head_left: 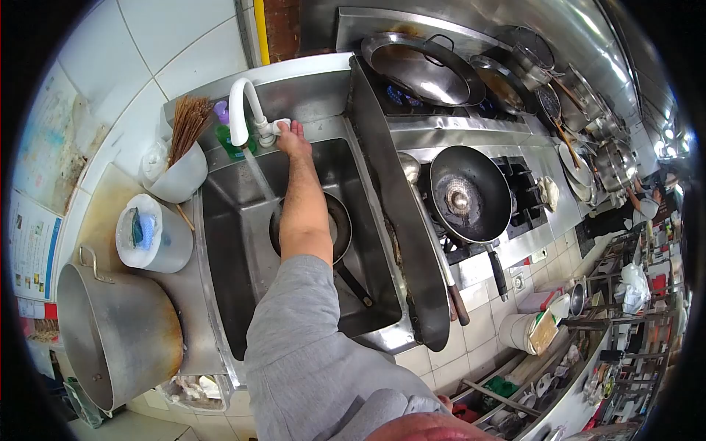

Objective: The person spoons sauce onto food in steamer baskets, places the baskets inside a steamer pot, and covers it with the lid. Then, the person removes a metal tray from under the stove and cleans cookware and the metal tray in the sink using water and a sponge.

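My left hand (pixel 293 140) is closed on the handle (pixel 273 126) of a white tap (pixel 239 110) behind a steel sink (pixel 228 220). Water runs from the spout into the basin. Under my forearm lies a dark frying pan (pixel 341 220), partly hidden, its black handle toward the front right. A green bottle with a purple top (pixel 226 136) stands beside the tap. My right hand does not show.
Left of the sink are a bristle brush (pixel 189 125) in a white container, a white tub (pixel 165 239) and a large metal pot (pixel 140 331). A wok (pixel 471 195) sits on the stove at right, past a steel partition (pixel 390 220). Another person (pixel 646 208) stands far right.
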The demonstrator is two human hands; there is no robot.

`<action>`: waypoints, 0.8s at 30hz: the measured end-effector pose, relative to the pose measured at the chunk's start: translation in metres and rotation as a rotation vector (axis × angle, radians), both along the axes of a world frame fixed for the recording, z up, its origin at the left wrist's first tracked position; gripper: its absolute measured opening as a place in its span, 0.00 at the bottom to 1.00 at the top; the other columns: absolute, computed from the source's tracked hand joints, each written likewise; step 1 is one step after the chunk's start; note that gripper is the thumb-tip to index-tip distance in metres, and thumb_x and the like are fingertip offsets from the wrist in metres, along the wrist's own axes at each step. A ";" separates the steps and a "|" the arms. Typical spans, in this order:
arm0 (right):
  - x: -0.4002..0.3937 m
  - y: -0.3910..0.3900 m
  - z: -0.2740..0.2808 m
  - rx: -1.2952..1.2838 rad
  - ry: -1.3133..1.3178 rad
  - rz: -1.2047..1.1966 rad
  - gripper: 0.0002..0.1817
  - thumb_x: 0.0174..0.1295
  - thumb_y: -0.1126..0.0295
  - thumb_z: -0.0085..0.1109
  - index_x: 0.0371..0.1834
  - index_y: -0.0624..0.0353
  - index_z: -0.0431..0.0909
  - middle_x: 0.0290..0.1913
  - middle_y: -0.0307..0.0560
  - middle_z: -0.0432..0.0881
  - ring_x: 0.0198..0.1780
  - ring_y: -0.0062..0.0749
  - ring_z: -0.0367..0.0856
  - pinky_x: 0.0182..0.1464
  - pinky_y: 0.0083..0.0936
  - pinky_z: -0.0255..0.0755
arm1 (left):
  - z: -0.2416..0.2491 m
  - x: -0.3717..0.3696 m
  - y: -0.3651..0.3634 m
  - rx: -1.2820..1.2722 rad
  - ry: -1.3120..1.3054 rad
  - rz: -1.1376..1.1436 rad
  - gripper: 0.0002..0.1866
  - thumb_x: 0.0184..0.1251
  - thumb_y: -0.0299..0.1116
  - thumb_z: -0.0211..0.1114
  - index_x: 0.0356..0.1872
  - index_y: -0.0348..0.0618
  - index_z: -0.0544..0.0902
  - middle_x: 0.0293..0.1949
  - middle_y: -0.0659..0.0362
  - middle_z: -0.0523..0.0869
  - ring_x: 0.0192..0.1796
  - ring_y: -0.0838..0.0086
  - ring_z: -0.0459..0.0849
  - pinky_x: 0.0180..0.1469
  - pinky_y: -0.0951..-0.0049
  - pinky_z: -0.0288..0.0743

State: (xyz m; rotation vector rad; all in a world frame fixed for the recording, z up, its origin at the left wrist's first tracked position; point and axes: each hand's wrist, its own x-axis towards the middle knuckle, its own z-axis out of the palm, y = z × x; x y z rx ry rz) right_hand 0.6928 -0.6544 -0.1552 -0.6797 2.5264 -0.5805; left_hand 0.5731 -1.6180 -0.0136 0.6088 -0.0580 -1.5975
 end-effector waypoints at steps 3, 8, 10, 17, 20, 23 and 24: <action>-0.008 -0.074 0.057 -0.058 -0.411 -0.808 0.21 0.51 0.67 0.60 0.47 0.68 0.74 0.37 0.53 0.81 0.28 0.34 0.81 0.27 0.26 0.74 | 0.007 -0.003 0.003 0.060 -0.073 0.024 0.20 0.66 0.42 0.60 0.51 0.41 0.70 0.46 0.57 0.75 0.43 0.68 0.78 0.46 0.69 0.75; -0.011 -0.065 0.043 -0.181 -0.327 -0.582 0.24 0.52 0.69 0.58 0.51 0.71 0.70 0.37 0.55 0.80 0.27 0.33 0.80 0.24 0.25 0.71 | 0.001 0.000 0.004 -0.013 -0.001 0.030 0.21 0.66 0.42 0.59 0.53 0.40 0.67 0.46 0.56 0.74 0.44 0.67 0.78 0.47 0.68 0.76; -0.009 -0.075 0.052 -0.178 -0.442 -0.840 0.24 0.52 0.70 0.58 0.51 0.72 0.69 0.37 0.56 0.80 0.27 0.34 0.80 0.25 0.26 0.73 | -0.004 0.001 0.005 -0.047 0.061 0.020 0.22 0.66 0.42 0.59 0.53 0.40 0.67 0.47 0.56 0.74 0.45 0.66 0.78 0.48 0.67 0.75; 0.007 -0.077 0.060 -0.099 -0.472 -0.829 0.23 0.51 0.71 0.60 0.50 0.70 0.70 0.37 0.55 0.80 0.28 0.35 0.79 0.27 0.28 0.74 | -0.011 0.000 0.008 -0.132 0.173 0.020 0.23 0.66 0.45 0.58 0.53 0.39 0.67 0.46 0.53 0.73 0.49 0.64 0.78 0.52 0.66 0.75; 0.007 -0.077 0.058 -0.080 -0.492 -0.883 0.21 0.51 0.72 0.61 0.48 0.69 0.71 0.36 0.55 0.80 0.29 0.35 0.79 0.28 0.28 0.75 | -0.013 0.000 0.007 -0.130 0.159 0.008 0.22 0.67 0.45 0.57 0.53 0.41 0.67 0.46 0.53 0.74 0.50 0.63 0.77 0.53 0.63 0.74; 0.004 -0.074 0.050 -0.146 -0.479 -0.822 0.18 0.52 0.72 0.61 0.46 0.68 0.72 0.32 0.50 0.80 0.28 0.33 0.79 0.27 0.27 0.74 | -0.027 0.001 -0.001 -0.204 0.094 -0.015 0.20 0.68 0.47 0.54 0.53 0.44 0.69 0.47 0.53 0.75 0.50 0.62 0.77 0.55 0.61 0.72; 0.006 -0.071 0.049 -0.208 -0.480 -0.826 0.17 0.53 0.73 0.61 0.45 0.68 0.73 0.30 0.49 0.79 0.27 0.32 0.78 0.26 0.27 0.73 | -0.050 0.001 -0.017 -0.344 0.038 -0.080 0.22 0.69 0.52 0.51 0.54 0.46 0.69 0.47 0.52 0.76 0.50 0.61 0.77 0.57 0.59 0.70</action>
